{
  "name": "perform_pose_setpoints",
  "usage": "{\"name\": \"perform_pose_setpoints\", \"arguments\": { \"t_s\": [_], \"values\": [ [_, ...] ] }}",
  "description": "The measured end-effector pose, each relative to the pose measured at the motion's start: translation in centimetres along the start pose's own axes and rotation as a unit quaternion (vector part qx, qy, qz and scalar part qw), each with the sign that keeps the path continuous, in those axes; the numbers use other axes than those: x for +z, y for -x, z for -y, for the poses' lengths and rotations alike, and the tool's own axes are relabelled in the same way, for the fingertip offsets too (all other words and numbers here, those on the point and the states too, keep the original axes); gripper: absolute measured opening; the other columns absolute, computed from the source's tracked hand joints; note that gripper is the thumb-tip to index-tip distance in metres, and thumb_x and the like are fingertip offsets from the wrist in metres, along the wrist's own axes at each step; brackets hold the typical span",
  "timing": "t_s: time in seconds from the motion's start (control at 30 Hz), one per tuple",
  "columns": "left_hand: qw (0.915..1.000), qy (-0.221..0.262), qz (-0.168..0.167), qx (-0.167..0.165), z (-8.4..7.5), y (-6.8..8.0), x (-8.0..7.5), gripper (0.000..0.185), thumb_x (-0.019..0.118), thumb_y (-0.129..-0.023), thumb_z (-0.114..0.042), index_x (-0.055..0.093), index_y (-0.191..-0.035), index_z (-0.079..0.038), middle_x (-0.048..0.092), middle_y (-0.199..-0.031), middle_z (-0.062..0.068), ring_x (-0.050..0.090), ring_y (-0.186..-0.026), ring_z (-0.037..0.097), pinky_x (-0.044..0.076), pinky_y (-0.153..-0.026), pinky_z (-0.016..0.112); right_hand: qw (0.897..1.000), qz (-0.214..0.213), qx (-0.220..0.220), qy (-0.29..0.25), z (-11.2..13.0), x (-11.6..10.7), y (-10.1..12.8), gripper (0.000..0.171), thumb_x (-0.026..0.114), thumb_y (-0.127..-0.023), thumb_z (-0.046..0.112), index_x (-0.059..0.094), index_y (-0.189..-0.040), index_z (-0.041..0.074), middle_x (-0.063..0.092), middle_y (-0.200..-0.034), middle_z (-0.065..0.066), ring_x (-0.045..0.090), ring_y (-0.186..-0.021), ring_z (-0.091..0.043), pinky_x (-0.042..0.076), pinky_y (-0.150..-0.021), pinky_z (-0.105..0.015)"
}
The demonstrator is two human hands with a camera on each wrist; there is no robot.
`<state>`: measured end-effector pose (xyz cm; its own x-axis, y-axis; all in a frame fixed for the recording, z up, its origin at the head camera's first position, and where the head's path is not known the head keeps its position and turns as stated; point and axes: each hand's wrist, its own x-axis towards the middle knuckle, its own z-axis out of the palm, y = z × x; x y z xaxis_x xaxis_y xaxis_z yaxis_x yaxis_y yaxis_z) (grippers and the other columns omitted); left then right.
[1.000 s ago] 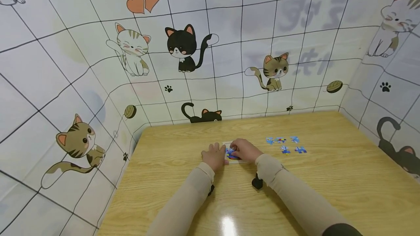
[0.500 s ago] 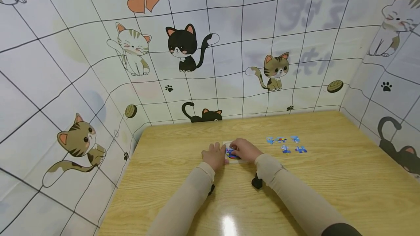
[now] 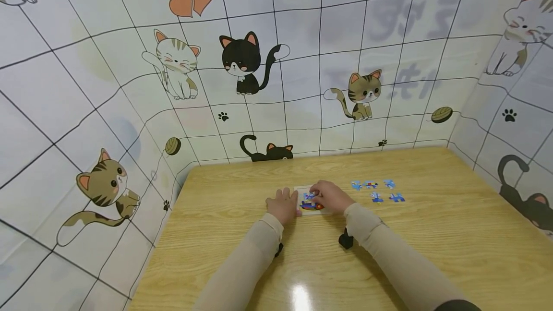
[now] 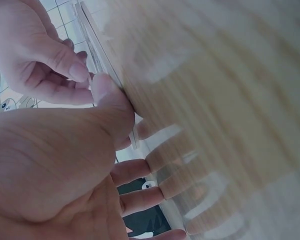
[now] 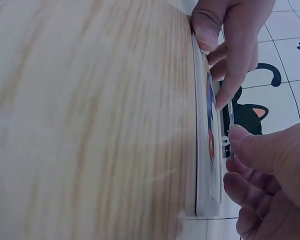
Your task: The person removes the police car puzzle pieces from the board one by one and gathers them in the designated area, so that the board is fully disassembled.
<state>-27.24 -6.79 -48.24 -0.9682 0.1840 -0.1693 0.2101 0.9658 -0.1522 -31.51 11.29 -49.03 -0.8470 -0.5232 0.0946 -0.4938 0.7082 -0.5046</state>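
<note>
Stretching forward in the head view, two arms in beige sleeves (image 3: 239, 265) reach over one pale wood-grain table (image 3: 242, 184). Between the two hands lies one flat white-rimmed rectangular puzzle tray (image 3: 303, 188), partly filled with a blue, red and yellow picture; its fitted pieces are too small to count. The left hand (image 3: 282, 206) rests at the tray's left edge, fingers spread; the right hand (image 3: 332, 197) is over its right part. To the right lie five loose blue cardboard jigsaw pieces (image 3: 376, 197), three in a far row and two in a nearer one. White grid-lined cloth (image 3: 302, 71) behind carries eight printed cats, some cut off, five black paw prints and two yarn balls.

From the left wrist, the left thumb lies against the tray's edge and the other fingers stand apart, mirrored in the glossy tabletop.

From the right wrist, the right thumb and fingers pinch one thin jigsaw piece (image 5: 232, 116), seen edge-on just above the tray; the left thumb touches the tray's far end.
</note>
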Motion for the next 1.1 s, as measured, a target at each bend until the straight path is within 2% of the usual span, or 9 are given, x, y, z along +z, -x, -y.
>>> {"name": "perform_pose_setpoints", "arguments": {
  "t_s": [0.2, 0.43, 0.63, 0.9, 1.1],
  "values": [
    [1.0, 0.007, -0.005, -0.001, -0.1, 0.2, -0.1, 0.071, 0.049, -0.091, -0.059, 0.032, -0.151, -0.025, 0.043, -0.125, 0.004, 0.04, -0.112, 0.022, 0.047, -0.075, 0.047, 1.0, -0.004, 0.0, 0.0, -0.8, -0.5, 0.7, 0.021, 0.065, -0.092, 0.008, 0.068, -0.111, 0.001, 0.062, -0.096, -0.006, 0.059, -0.088, -0.016, 0.051, -0.08, -0.039],
    [0.9999, -0.002, -0.015, 0.006, -0.1, 0.4, -0.2, 0.07, 0.048, -0.091, -0.058, 0.034, -0.15, -0.023, 0.045, -0.122, 0.004, 0.04, -0.106, 0.02, 0.047, -0.072, 0.045, 1.0, -0.013, 0.007, 0.004, -2.3, -1.1, 2.3, 0.024, 0.065, -0.092, 0.01, 0.067, -0.115, 0.002, 0.062, -0.097, -0.004, 0.06, -0.09, -0.018, 0.052, -0.081, -0.04],
    [0.9999, 0.005, -0.015, 0.008, -0.1, 0.3, -0.1, 0.069, 0.049, -0.092, -0.057, 0.034, -0.15, -0.024, 0.045, -0.123, 0.005, 0.041, -0.106, 0.022, 0.047, -0.071, 0.046, 1.0, -0.023, -0.001, 0.01, -3.5, -2.3, 3.6, 0.024, 0.065, -0.091, 0.007, 0.067, -0.114, 0.0, 0.064, -0.098, -0.008, 0.062, -0.091, -0.023, 0.052, -0.08, -0.042],
    [0.9998, 0.009, -0.018, 0.009, 0.1, -0.1, 0.4, 0.07, 0.048, -0.092, -0.057, 0.033, -0.151, -0.024, 0.044, -0.121, 0.005, 0.04, -0.107, 0.023, 0.047, -0.071, 0.048, 0.999, -0.019, 0.02, 0.024, -5.3, -3.6, 4.9, 0.023, 0.065, -0.092, 0.009, 0.068, -0.114, 0.003, 0.065, -0.099, -0.007, 0.061, -0.091, -0.021, 0.051, -0.078, -0.041],
    [0.9998, 0.001, -0.017, 0.009, 0.0, -0.1, 0.6, 0.07, 0.047, -0.092, -0.058, 0.032, -0.151, -0.025, 0.043, -0.122, 0.005, 0.04, -0.107, 0.023, 0.047, -0.07, 0.047, 0.999, -0.018, 0.036, 0.015, -6.2, -4.2, 5.8, 0.022, 0.065, -0.091, 0.008, 0.068, -0.112, 0.002, 0.065, -0.099, -0.009, 0.062, -0.092, -0.025, 0.051, -0.08, -0.044]
  ]
}}
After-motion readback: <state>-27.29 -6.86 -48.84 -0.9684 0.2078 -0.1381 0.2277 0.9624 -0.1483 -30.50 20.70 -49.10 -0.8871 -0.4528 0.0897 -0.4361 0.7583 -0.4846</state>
